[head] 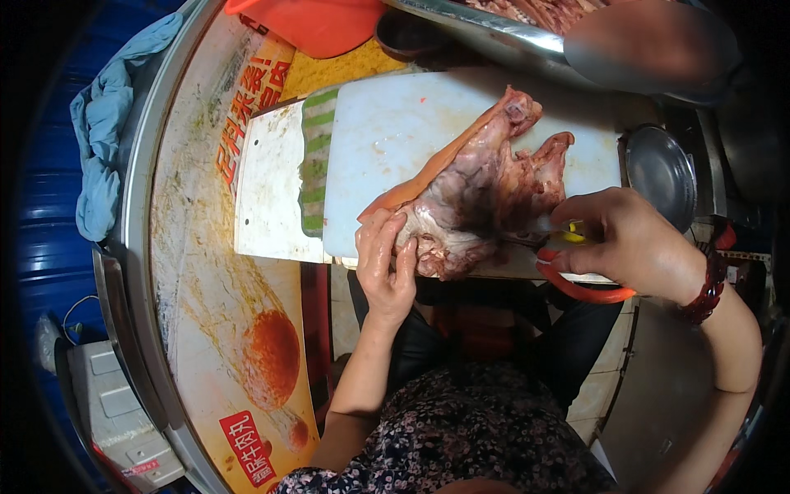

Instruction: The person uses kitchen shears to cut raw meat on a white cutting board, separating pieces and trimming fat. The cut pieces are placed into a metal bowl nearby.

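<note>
A large piece of raw meat with skin and bone (463, 191) lies across a white cutting board (389, 136). My left hand (386, 259) grips its lower left end, fingers curled over the edge. In my right hand (617, 241) are scissors with red-orange and yellow handles (592, 292). Their blades point left at the meat's lower right side, where the tips are hidden by meat and shadow. A striped green cloth (316, 160) shows under the board's left edge.
At the board's right stands a round metal bowl (660, 176). A metal tray (494, 31) holding cut meat is behind, near an orange-red plastic container (315, 25) and a dark bowl (410, 34). A light blue cloth (105, 142) hangs over the counter's left rim.
</note>
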`<state>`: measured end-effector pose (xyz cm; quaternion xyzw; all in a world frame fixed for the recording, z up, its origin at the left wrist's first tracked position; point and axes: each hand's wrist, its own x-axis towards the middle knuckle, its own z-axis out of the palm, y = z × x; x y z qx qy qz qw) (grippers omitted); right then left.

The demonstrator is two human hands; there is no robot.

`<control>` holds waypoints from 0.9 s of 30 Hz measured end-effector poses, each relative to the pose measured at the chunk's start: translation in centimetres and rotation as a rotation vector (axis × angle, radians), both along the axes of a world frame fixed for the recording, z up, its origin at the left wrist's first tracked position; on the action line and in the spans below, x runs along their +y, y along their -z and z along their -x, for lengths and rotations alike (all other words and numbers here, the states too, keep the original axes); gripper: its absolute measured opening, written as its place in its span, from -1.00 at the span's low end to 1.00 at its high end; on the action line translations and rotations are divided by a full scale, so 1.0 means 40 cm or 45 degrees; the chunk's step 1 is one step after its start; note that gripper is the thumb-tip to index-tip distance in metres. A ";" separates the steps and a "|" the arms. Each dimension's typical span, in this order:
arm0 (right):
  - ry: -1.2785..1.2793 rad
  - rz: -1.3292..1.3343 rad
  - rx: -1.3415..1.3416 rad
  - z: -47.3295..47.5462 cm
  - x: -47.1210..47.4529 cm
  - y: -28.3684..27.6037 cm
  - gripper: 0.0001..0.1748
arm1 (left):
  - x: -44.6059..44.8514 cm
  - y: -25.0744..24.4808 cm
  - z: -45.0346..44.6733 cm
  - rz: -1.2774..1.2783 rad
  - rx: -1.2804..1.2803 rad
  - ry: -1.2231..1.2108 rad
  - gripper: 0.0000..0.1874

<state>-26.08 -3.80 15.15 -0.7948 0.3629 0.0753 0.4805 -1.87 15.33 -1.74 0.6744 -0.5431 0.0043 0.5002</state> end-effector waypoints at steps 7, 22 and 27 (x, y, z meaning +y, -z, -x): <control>0.045 0.187 -0.219 0.034 0.042 0.049 -0.50 | -0.008 0.007 0.009 0.021 -0.019 -0.045 -0.66; -0.371 -0.117 0.146 -0.052 -0.148 -0.004 -0.80 | -0.021 0.009 -0.008 0.058 -0.043 0.026 -0.64; -0.373 -0.220 -0.069 -0.019 -0.150 0.042 -0.76 | -0.019 0.012 -0.009 0.059 -0.034 0.019 -0.65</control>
